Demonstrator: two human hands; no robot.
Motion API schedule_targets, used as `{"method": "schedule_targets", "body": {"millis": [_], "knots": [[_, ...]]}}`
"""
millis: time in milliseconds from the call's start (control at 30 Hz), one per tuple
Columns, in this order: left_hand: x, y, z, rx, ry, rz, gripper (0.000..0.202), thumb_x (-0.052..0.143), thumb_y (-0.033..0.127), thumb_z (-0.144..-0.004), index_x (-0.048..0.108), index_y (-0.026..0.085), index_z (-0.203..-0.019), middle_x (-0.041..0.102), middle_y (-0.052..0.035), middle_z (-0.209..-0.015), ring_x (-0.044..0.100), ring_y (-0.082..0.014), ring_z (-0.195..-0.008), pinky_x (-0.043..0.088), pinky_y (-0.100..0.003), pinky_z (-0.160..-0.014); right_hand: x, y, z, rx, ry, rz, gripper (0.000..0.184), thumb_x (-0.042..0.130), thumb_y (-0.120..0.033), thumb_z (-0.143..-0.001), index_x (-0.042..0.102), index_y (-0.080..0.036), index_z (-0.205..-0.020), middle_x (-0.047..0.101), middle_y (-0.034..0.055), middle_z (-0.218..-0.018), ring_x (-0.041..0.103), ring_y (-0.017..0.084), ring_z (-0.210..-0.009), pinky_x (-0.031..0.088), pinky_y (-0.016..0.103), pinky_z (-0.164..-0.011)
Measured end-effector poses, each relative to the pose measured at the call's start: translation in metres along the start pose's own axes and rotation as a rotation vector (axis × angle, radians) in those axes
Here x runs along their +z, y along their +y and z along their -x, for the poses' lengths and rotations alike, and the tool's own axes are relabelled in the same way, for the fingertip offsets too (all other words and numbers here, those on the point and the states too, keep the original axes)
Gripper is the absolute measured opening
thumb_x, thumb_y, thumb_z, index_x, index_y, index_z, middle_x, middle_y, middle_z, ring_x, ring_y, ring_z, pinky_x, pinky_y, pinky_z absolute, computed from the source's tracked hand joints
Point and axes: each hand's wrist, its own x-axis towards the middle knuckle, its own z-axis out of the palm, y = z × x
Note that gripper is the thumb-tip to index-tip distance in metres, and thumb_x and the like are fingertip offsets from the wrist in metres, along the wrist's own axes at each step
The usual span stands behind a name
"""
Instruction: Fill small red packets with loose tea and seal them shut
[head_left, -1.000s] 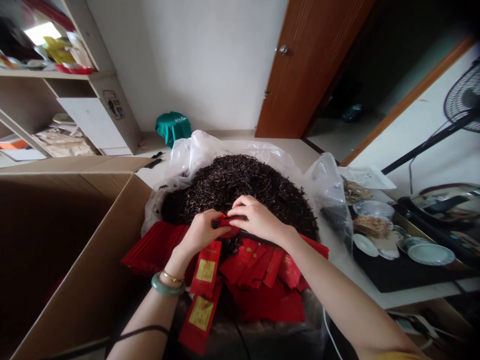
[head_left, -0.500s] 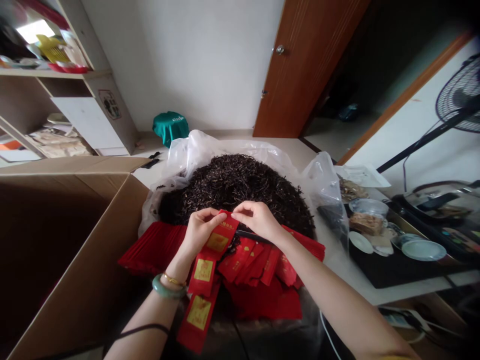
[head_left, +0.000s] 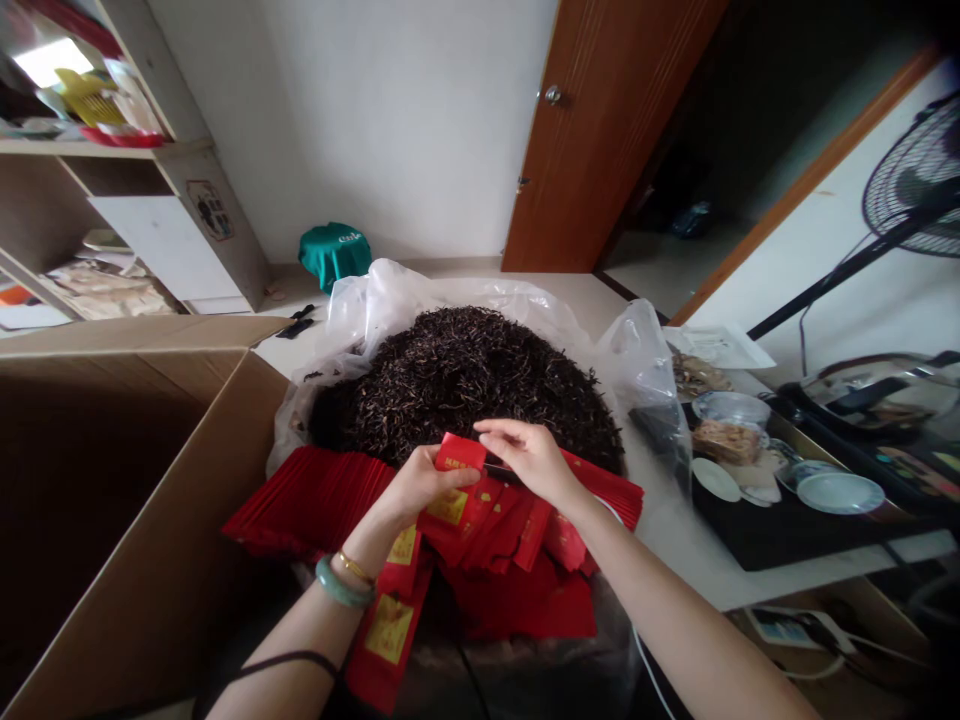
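Observation:
My left hand [head_left: 427,482] pinches a small red packet [head_left: 461,455] with gold print, thumb across its front. Beside it, my right hand [head_left: 529,458] hovers with its fingers stretched toward the packet's top, holding nothing that I can see. Under the right hand lies a dark, narrow object [head_left: 501,474], mostly hidden, its kind unclear. A heap of dark dried tea leaves [head_left: 480,365] rises just beyond both hands. Several loose red packets [head_left: 517,530] lie below them, and a tight row of red packets [head_left: 307,500] stands by my left wrist.
Clear plastic sheeting [head_left: 637,370] surrounds the heap. At left stands an open cardboard box [head_left: 247,420]. A low table [head_left: 795,580] at right bears dishes, a lidded tub [head_left: 731,408] and a black appliance. Further back are a teal-covered stool [head_left: 335,255], a fan [head_left: 915,180] and a wooden door [head_left: 585,150].
My right hand has let go of the packet's top edge and moved slightly right. My left hand has shifted its grip, and the packet sits a little lower and further right.

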Motion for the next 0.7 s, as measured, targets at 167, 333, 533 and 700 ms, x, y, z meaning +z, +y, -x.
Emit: {"method": "schedule_targets", "body": {"millis": [167, 333, 533, 700], "knots": [[-0.004, 0.005, -0.003, 0.021, 0.144, 0.144, 0.053, 0.09, 0.039, -0.041, 0.07, 0.01, -0.08, 0.074, -0.0081, -0.077, 0.068, -0.0195, -0.061, 0.053, -0.028, -0.055, -0.014, 0.024, -0.002, -0.027, -0.074, 0.512, 0.053, 0.07, -0.031, -0.076, 0.059, -0.017, -0.126, 0.066, 0.0129, -0.116, 0.06, 0.028, -0.107, 0.047, 0.042, -0.092], [-0.005, 0.007, -0.003, 0.044, 0.207, 0.215, 0.053, 0.091, 0.038, -0.039, 0.069, 0.011, -0.078, 0.075, -0.0089, -0.08, 0.07, -0.0213, -0.061, 0.055, -0.028, -0.051, -0.003, 0.023, 0.004, 0.013, -0.289, 0.851, 0.066, 0.074, -0.037, -0.072, 0.054, -0.012, -0.13, 0.065, 0.0188, -0.117, 0.058, 0.035, -0.11, 0.044, 0.047, -0.093], [-0.005, 0.009, -0.003, 0.053, 0.222, 0.231, 0.052, 0.091, 0.036, -0.039, 0.069, 0.011, -0.078, 0.076, -0.0084, -0.08, 0.071, -0.0208, -0.062, 0.055, -0.026, -0.052, -0.005, 0.014, 0.004, 0.124, -0.301, 0.775, 0.057, 0.067, -0.03, -0.077, 0.055, -0.011, -0.129, 0.065, 0.0178, -0.115, 0.064, 0.031, -0.104, 0.049, 0.038, -0.087], [-0.005, 0.008, -0.003, 0.043, 0.212, 0.212, 0.052, 0.091, 0.036, -0.04, 0.069, 0.011, -0.08, 0.076, -0.0107, -0.084, 0.07, -0.021, -0.062, 0.054, -0.027, -0.053, -0.032, 0.023, -0.005, 0.167, -0.065, 0.423, 0.063, 0.078, -0.036, -0.068, 0.06, -0.016, -0.125, 0.066, 0.013, -0.116, 0.063, 0.029, -0.106, 0.048, 0.039, -0.092]]}}
